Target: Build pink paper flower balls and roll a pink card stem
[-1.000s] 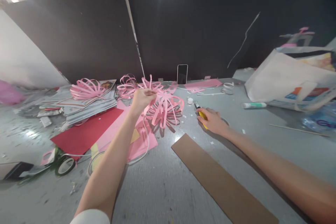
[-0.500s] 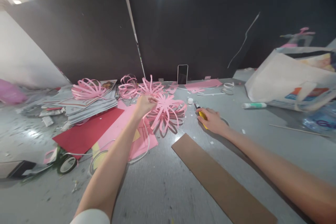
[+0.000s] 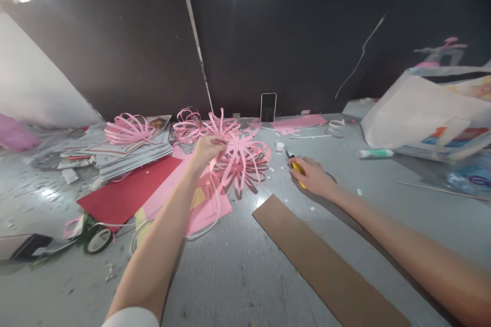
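Pink paper loop flower (image 3: 242, 159), near the middle of the tabletop (image 3: 238, 265), is pinched at its left edge by the left hand (image 3: 205, 149); a light grip is advised, lest loops be crushed. Yellow utility knife (image 3: 296, 166) is clasped under the right hand (image 3: 312, 176).

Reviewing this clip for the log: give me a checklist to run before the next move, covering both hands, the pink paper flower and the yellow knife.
1. Left hand pinches the pink paper flower at its near edge: ok.
2. Flower lifted off the table: cannot tell; its lower loops hang close to it.
3. Right hand gripping the yellow knife: cannot tell; the hand lies over it.
4. Knife blade retracted: cannot tell, too small.
5. Cardboard strip flat, apart from both hands: ok.
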